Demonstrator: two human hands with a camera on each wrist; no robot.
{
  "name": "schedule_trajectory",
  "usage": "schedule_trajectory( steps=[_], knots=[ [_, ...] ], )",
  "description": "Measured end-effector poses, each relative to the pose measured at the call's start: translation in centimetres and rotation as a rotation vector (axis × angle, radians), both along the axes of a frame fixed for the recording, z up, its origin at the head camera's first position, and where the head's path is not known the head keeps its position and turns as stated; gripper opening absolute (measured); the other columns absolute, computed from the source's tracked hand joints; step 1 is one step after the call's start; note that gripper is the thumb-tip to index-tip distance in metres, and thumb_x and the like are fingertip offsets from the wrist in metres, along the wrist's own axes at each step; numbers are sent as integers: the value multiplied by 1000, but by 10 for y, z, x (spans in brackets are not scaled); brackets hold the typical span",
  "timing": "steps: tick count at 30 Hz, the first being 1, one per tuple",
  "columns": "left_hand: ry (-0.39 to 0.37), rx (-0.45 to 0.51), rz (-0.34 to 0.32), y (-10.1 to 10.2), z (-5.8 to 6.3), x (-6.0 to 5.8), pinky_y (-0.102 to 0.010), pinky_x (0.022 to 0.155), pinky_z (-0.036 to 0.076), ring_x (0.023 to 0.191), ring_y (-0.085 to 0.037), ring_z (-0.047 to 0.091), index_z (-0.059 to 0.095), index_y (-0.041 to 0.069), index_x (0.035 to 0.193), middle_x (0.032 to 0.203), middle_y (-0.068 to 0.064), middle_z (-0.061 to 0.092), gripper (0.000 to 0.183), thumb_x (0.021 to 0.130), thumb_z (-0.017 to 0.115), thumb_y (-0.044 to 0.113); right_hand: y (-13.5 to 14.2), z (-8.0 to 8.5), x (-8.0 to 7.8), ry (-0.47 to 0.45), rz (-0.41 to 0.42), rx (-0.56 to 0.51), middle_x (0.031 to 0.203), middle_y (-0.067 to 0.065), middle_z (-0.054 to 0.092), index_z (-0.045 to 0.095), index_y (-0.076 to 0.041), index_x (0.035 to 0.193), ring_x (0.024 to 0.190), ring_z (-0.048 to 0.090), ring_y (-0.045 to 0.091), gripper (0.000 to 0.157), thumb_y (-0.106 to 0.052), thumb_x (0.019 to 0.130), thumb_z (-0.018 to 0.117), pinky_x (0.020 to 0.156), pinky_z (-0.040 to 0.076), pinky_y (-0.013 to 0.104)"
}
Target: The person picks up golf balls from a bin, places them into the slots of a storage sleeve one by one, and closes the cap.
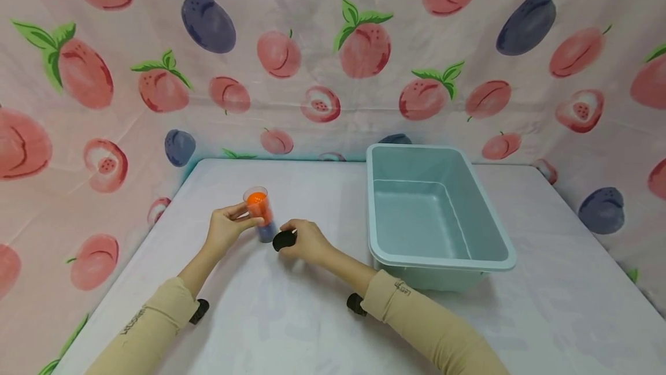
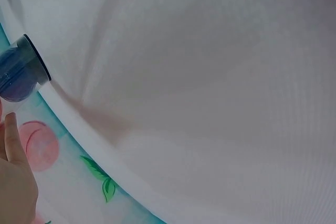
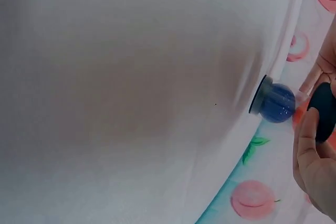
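Observation:
My left hand [image 1: 226,227] holds a clear plastic tube [image 1: 247,195] upright at the left of the table, thumb and fingers around its side. An orange ball [image 1: 257,198] shows near the tube's top, which has no cover on it. Lower in the tube is a blue ball [image 3: 278,103], just above the base. Close to the tube's right side, my right hand [image 1: 310,242] pinches a round black lid [image 1: 283,240] between thumb and fingers. In the left wrist view, the left hand [image 2: 18,182] and the tube's base [image 2: 37,64] are at the left edge.
A pale green plastic bin [image 1: 442,264] stands on the right of the white table [image 1: 291,317], and it holds nothing. Behind the table hangs a fruit-patterned cloth [image 1: 322,51]. Small black devices [image 1: 356,304] sit at both wrists.

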State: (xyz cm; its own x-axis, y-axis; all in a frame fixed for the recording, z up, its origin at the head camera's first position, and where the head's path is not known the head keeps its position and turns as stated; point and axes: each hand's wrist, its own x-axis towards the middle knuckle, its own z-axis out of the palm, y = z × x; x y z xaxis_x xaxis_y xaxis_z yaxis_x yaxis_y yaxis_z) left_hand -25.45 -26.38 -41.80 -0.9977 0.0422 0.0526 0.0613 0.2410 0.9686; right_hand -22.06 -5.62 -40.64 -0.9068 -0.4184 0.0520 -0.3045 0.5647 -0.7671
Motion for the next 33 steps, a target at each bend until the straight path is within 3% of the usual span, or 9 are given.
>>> schedule_trajectory(
  steps=[5, 11, 14, 22, 29, 33],
  knots=[
    [9, 6, -6, -1, 1, 0, -10, 78, 51, 79, 11, 64, 51, -5, 130, 130, -25, 51, 65, 74, 79, 9, -2, 4, -1, -112, -84, -190, 115, 14, 62, 62, -1, 117, 85, 60, 17, 46, -5, 74, 76, 73, 52, 22],
    [7, 1, -12, -2, 2, 0, -11, 79, 52, 85, 6, 65, 51, -5, 130, 130, -24, 51, 63, 76, 78, 9, -4, 10, -5, -198, -93, -347, 128, 16, 51, 61, 0, 121, 85, 62, 17, 48, -1, 74, 75, 75, 54, 22],
    [-3, -14, -16, -2, 2, 1, -12, 80, 52, 89, 3, 66, 50, -4, 131, 131, -23, 51, 62, 77, 77, 10, -5, 13, -7, -214, -99, -389, 127, 18, 54, 60, 0, 123, 82, 61, 13, 49, -1, 76, 74, 73, 53, 19],
    [1, -1, -20, -2, 0, 0, -12, 79, 52, 84, 9, 64, 49, -5, 132, 131, -23, 50, 64, 76, 77, 9, -8, 20, -11, -158, -143, -472, 118, 18, 63, 56, 3, 117, 75, 56, 12, 47, -5, 76, 77, 67, 51, 16],
    [19, 4, -22, -2, -1, -1, -11, 78, 52, 80, 12, 63, 51, -7, 130, 131, -26, 50, 62, 76, 77, 8, -13, 31, -15, 26, -186, -454, 113, 18, 65, 59, 3, 118, 86, 66, 25, 46, -8, 76, 77, 74, 57, 24],
    [18, 21, -19, -2, -1, -2, -11, 77, 52, 78, 13, 63, 50, -7, 130, 130, -26, 51, 62, 75, 77, 6, -16, 34, -20, 74, -223, -425, 113, 18, 65, 57, 1, 122, 89, 67, 27, 51, -11, 77, 77, 76, 57, 24]
  ],
)
